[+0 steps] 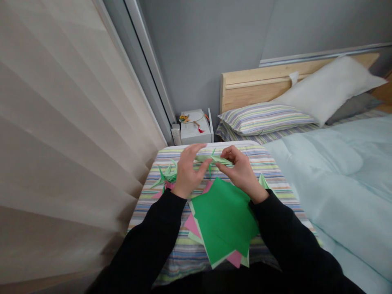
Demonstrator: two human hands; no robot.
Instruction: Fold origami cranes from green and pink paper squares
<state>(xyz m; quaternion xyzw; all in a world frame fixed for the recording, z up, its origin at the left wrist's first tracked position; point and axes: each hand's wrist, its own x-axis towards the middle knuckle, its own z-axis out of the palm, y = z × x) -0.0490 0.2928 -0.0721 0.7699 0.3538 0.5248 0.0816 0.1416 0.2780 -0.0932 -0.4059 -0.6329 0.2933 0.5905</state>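
Both my hands are raised over the far part of a small table. Between them is a folded paper crane (218, 159), light green with darker green pointed ends. My right hand (241, 170) pinches its right wing between thumb and fingers. Around the left wing curve the thumb and fingers of my left hand (190, 170), the thumb at the crane's body; the exact contact is partly hidden. Below my hands lies a fanned stack of square paper (225, 218), dark green on top, pink and light green beneath. Several folded green cranes (168, 174) sit left of my left hand.
A striped cloth covers the table (147, 212). Pink paper (169, 185) lies by the folded cranes, and a light green folded piece (263, 181) is by my right wrist. A pleated curtain (76, 143) borders the left; a bed (337, 163) stands right, a white nightstand (196, 132) behind.
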